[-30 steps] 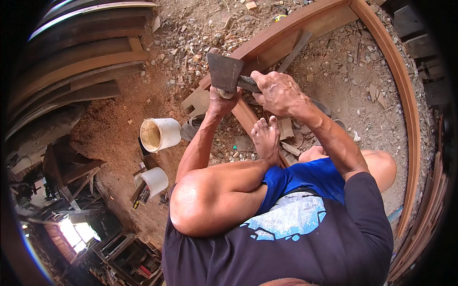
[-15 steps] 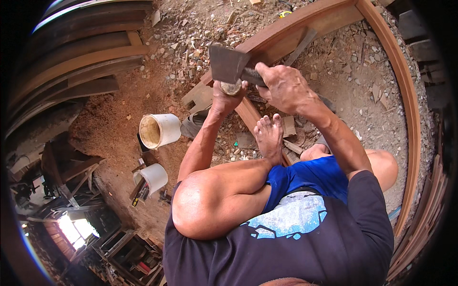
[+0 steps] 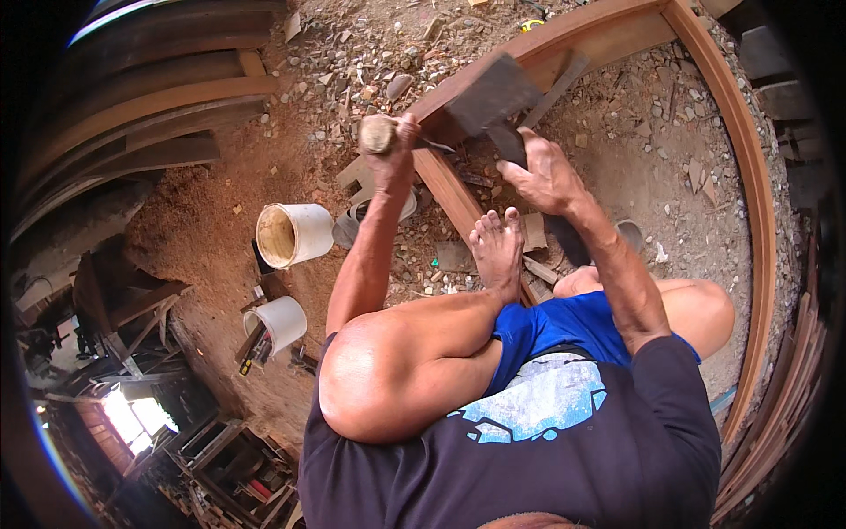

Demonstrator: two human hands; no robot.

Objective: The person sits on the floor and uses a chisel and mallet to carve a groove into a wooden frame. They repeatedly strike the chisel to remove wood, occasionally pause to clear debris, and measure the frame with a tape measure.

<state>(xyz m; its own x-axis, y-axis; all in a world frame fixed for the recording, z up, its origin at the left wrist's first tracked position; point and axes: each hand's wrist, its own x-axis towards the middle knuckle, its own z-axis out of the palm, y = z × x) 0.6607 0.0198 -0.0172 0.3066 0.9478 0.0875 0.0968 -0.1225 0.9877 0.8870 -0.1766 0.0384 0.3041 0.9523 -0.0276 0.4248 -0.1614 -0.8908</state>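
Note:
My left hand (image 3: 395, 163) is closed around the round wooden handle of a chisel (image 3: 379, 135). The chisel's thin metal blade points right, over a reddish-brown wooden frame (image 3: 454, 196). In my right hand (image 3: 548, 176) is the dark handle of a broad-headed hatchet (image 3: 495, 93). Its flat, dark head is blurred by motion and hangs above the frame, right of the chisel and apart from it. My bare foot (image 3: 498, 251) rests against the lower frame piece. What the chisel tip touches, if anything, I cannot tell.
Two white buckets (image 3: 310, 236) (image 3: 286, 323) stand at left on sawdust-covered ground. Curved boards (image 3: 159, 115) are stacked at upper left, and long strips (image 3: 780, 414) lie at far right. A yellow tape measure (image 3: 532, 26) lies beyond the frame among gravel and wood chips.
My left hand has moved left with the chisel, tilting it so its blade shows. The hatchet has swung right, away from the chisel handle, and my right hand has come slightly right and nearer.

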